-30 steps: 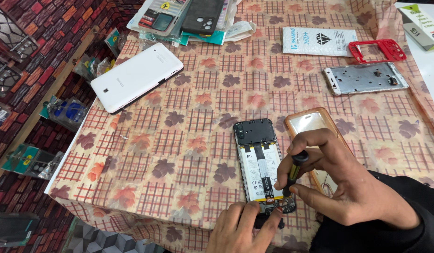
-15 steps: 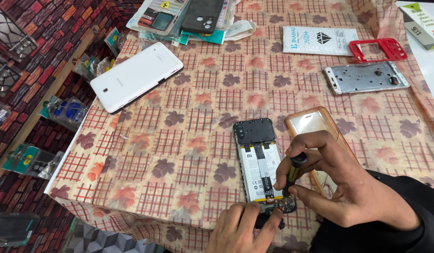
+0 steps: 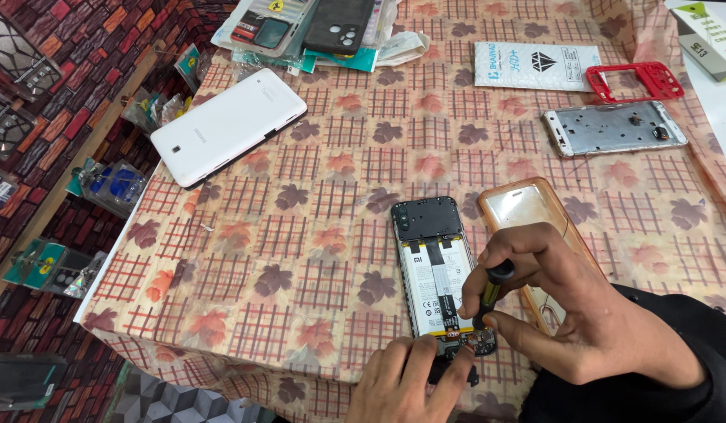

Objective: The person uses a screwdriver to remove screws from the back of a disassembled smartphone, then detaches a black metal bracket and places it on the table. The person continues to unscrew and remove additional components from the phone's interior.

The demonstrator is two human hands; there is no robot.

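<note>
An opened phone (image 3: 433, 266) lies face down near the table's front edge, its back removed, with the battery and a black top cover showing. My right hand (image 3: 570, 313) grips a small black-handled screwdriver (image 3: 492, 291), held upright with its tip on the phone's lower circuit board. My left hand (image 3: 414, 380) rests at the front edge, its fingers pressing on the phone's bottom end. A clear orange-rimmed phone case (image 3: 527, 215) lies just right of the phone, partly under my right hand.
A white tablet (image 3: 229, 125) lies at the back left. A silver phone frame (image 3: 613, 127), a red frame (image 3: 635, 81) and a white packet (image 3: 535, 64) sit at the back right. Phone cases (image 3: 308, 27) are piled at the back. The table's left edge drops to a brick-patterned floor.
</note>
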